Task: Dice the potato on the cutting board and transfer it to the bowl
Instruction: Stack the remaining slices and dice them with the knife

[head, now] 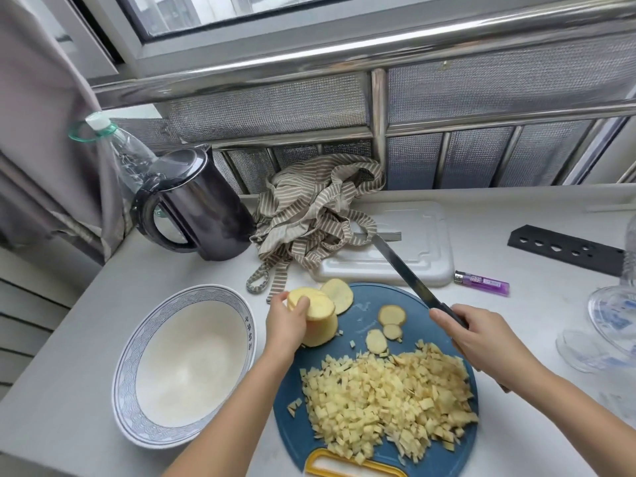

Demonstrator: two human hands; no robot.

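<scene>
Blue board point(375, 297): carried a heap of dice point(389, 397) and some slices point(390, 315).
Potato point(321, 325): at the board's left edge, gripped by left hand point(285, 321).
Knife point(406, 270): held in right hand point(481, 335), blade pointing away.
Bowl point(186, 356): just left of the board.

I count 1 bowl point(186, 359), 1 knife point(406, 270), 1 kettle point(206, 215), 1 lighter point(481, 282), 4 loose potato slices point(392, 315), 2 cutting boards point(364, 304).

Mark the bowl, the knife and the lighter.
bowl point(186, 356), head view, bare inner wall.
knife point(406, 270), head view, middle of the blade.
lighter point(481, 281), head view, middle of its purple body.
</scene>
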